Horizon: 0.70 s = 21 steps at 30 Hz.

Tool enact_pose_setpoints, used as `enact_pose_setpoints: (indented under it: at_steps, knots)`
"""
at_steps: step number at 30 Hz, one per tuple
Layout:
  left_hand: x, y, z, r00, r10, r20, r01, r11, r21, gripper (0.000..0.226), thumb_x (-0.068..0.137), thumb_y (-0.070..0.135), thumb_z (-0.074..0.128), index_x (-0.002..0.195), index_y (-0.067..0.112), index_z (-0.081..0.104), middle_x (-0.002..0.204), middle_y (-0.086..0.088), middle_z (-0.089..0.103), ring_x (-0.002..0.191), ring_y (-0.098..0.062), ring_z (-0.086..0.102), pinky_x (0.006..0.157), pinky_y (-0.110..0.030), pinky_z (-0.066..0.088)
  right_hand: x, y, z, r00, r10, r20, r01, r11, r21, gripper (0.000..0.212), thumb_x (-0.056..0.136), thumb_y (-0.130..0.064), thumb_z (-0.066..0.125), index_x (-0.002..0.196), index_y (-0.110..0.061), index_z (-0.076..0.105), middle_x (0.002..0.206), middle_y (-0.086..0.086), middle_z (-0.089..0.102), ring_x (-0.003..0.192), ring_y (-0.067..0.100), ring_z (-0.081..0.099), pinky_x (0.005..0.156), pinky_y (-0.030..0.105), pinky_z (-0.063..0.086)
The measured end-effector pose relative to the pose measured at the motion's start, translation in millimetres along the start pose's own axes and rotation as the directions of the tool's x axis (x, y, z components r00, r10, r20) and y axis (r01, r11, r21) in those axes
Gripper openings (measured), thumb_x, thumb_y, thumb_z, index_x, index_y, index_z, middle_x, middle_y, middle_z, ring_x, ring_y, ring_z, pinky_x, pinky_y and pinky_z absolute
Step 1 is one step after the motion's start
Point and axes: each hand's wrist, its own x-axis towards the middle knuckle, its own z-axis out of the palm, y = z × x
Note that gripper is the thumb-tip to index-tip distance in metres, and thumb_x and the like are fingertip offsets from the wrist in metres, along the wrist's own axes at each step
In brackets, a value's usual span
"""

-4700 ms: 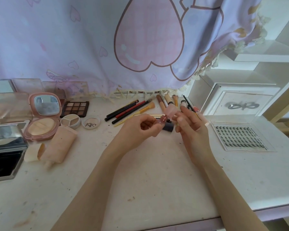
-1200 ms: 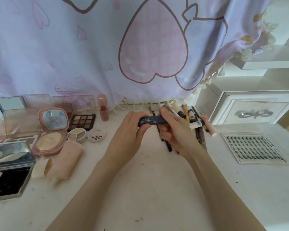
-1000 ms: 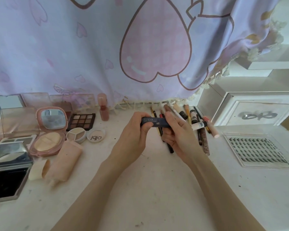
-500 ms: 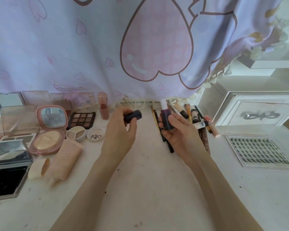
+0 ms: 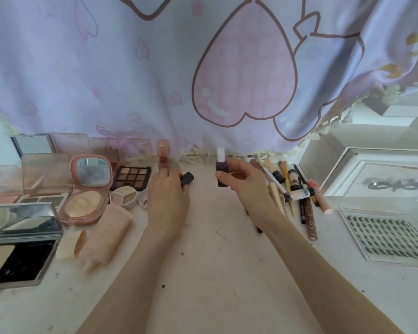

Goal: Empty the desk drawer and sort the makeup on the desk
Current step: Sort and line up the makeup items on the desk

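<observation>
My right hand holds an uncapped dark purple lipstick upright, its pale stick showing at the top. My left hand grips the dark lipstick cap, close to a pink lip gloss bottle standing by the curtain. Pencils, brushes and tubes lie in a pile to the right of my right hand. On the left sit a pink compact with its mirror up, an eyeshadow palette, a small concealer pot and a beige tube.
A lash tray lies at the right. A white drawer box stands behind it. Clear cases and a black compact crowd the left edge. A lilac heart curtain hangs along the back of the white desk.
The dark lipstick was pulled apart: my left hand took the cap off to the left, near the pink bottle, while my right hand turned the body upright. The camera moved closer.
</observation>
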Motion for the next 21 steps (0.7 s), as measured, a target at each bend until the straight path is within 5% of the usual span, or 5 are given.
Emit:
enact_pose_setpoints:
  at_steps: [8, 21]
  knots:
    - [18, 0, 2, 0.998, -0.057, 0.009, 0.056, 0.997, 0.053, 0.031, 0.082, 0.026, 0.066, 0.102, 0.005, 0.057, 0.104, -0.015, 0.060, 0.101, -0.032, 0.047, 0.085, -0.035, 0.032, 46, 7, 31, 0.996, 0.021, 0.089, 0.010, 0.942, -0.334, 0.028, 0.082, -0.008, 0.067, 0.110, -0.012, 0.066, 0.099, -0.002, 0.064, 0.092, 0.009, 0.058, 0.078, 0.016, 0.042]
    - [17, -10, 5, 0.999, 0.052, 0.000, -0.051, 0.993, 0.110, 0.017, 0.089, 0.015, 0.054, 0.094, 0.003, 0.066, 0.100, -0.016, 0.059, 0.096, -0.033, 0.047, 0.078, -0.035, 0.030, 63, 14, 51, 0.979, -0.030, 0.203, 0.101, 0.932, -0.348, 0.036, 0.080, 0.002, 0.062, 0.113, -0.012, 0.066, 0.111, 0.002, 0.068, 0.099, 0.010, 0.061, 0.088, 0.016, 0.042]
